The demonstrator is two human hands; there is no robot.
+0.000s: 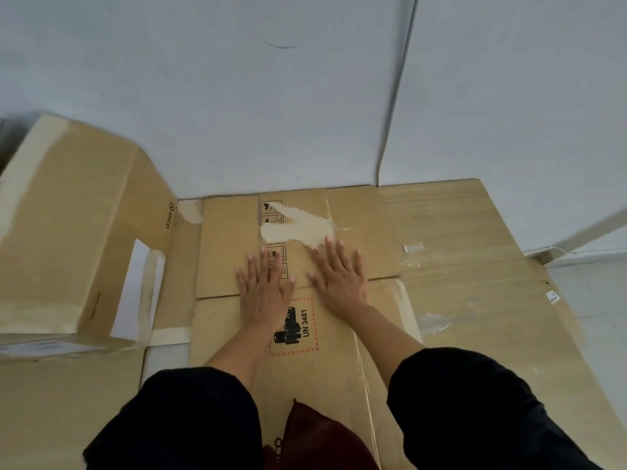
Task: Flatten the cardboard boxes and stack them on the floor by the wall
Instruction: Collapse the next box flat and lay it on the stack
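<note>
The person's left hand [264, 288] and right hand [339, 274] press flat, fingers spread, gripping nothing, on the flattened box [305, 334] by the wall [237, 96] — best leaning weight along the flap crease

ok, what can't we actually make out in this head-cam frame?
- How many sheets lie under the flattened brown cardboard box with the UN 3481 label: hidden by the top sheet.
- Small black handling icons on the flap: partly covered by the left hand and a torn patch, too small to read.
- Standing brown cardboard box at left: blurred, its left side cut off by the frame edge.
- Small white sticker at right: too small.
- Right hand lies flat, fully visible.
</note>
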